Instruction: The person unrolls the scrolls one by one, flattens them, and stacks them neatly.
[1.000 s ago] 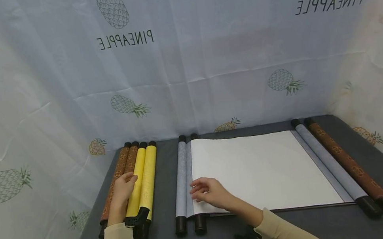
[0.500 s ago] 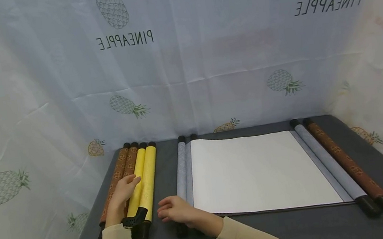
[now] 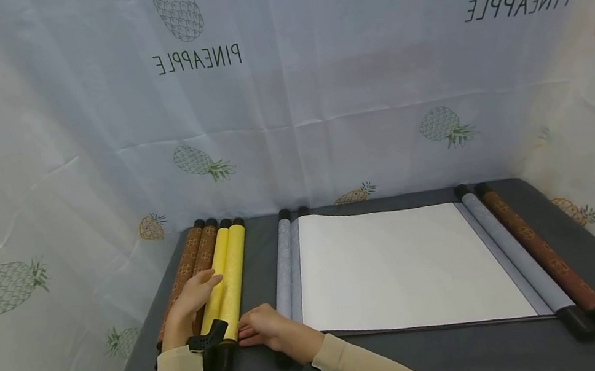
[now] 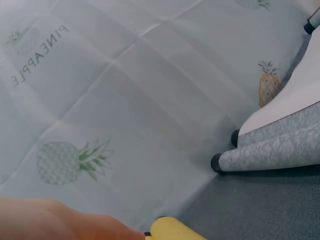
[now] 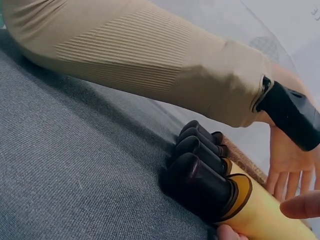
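Observation:
Two yellow scrolls point(image 3: 235, 249) lie side by side on the left of the table, their black end knobs point(image 5: 192, 180) toward me. My left hand point(image 3: 191, 299) lies across them, fairly straight fingers reaching over the left yellow scroll point(image 3: 221, 248); in the right wrist view its fingers point(image 5: 293, 184) point down onto the yellow surface. At the near end of the right yellow scroll, my right hand point(image 3: 273, 329) has its fingertips right at the side. One right fingertip point(image 5: 227, 233) shows low beside the knob and another finger point(image 5: 303, 205) above the roll.
Two brown patterned scrolls point(image 3: 186, 258) lie left of the yellow ones. A grey-blue scroll point(image 3: 284, 255) is partly unrolled around white paper point(image 3: 407, 265) across the middle. Another brown scroll point(image 3: 542, 253) lies at the right. A pineapple-print curtain point(image 3: 318, 84) hangs behind the dark table.
My right hand has moved left from the white paper's edge to the right yellow scroll. The left yellow scroll has shifted right, closer to the other, with my left hand moving slightly right.

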Motion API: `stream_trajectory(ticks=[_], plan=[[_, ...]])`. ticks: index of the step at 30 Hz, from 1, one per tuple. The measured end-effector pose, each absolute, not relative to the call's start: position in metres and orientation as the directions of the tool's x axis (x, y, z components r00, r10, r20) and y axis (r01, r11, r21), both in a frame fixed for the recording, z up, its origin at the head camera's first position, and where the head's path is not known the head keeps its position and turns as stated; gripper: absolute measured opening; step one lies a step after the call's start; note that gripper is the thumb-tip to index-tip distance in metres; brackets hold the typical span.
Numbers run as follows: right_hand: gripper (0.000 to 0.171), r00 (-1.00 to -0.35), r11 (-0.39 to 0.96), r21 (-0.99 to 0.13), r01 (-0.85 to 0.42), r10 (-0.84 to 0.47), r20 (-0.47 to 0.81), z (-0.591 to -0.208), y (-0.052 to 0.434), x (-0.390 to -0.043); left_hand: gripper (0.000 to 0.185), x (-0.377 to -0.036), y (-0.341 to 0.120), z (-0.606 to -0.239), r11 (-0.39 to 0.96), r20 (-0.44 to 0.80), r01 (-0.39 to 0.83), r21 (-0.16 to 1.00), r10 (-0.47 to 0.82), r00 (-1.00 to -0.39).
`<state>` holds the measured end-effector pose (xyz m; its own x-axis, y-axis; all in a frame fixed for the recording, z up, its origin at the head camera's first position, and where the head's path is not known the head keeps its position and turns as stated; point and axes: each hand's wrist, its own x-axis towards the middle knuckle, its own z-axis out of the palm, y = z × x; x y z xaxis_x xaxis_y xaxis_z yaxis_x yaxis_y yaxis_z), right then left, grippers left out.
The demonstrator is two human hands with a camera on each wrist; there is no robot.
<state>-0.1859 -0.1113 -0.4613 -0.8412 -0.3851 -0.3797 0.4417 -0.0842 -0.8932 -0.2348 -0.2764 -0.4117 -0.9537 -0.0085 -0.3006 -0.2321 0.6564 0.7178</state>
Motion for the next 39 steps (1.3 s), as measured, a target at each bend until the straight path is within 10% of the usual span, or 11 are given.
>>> stream_trajectory(ticks=[39], plan=[[0.017,-0.873,0.082,-0.932,0.352,-0.330,-0.359,-0.440,-0.090,-0.193,0.080,-0.223,-0.287,-0.428,0.386,-0.371,-0.293,0.875,0.145,-0.917]])
